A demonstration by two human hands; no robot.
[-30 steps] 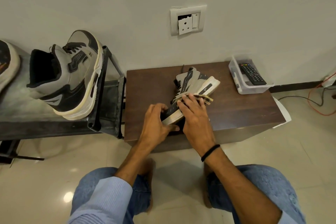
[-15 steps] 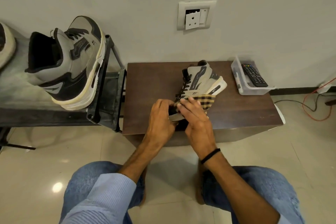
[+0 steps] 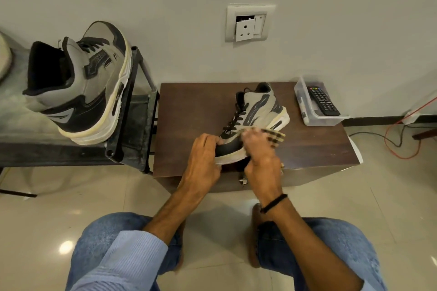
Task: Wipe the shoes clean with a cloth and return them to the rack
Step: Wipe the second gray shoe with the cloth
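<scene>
Left hand (image 3: 203, 157) grips shoe (image 3: 257, 111) toe-near, heel far-right; right hand (image 3: 262, 158) holds cloth (image 3: 275, 137).

At frame centre a grey, black and cream shoe (image 3: 257, 108) is showing, with a tan-and-brown checked cloth (image 3: 275, 136) showing lower right

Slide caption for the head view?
Left hand steadies grey sneaker on table; right hand wipes it with checked cloth.

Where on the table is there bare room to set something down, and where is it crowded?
The left half of the table, between the rack and the shoe, is bare. So is the right front corner, in front of the bin. Front centre is crowded: the left hand grips the shoe's toe, the right hand presses the cloth on it.
</scene>
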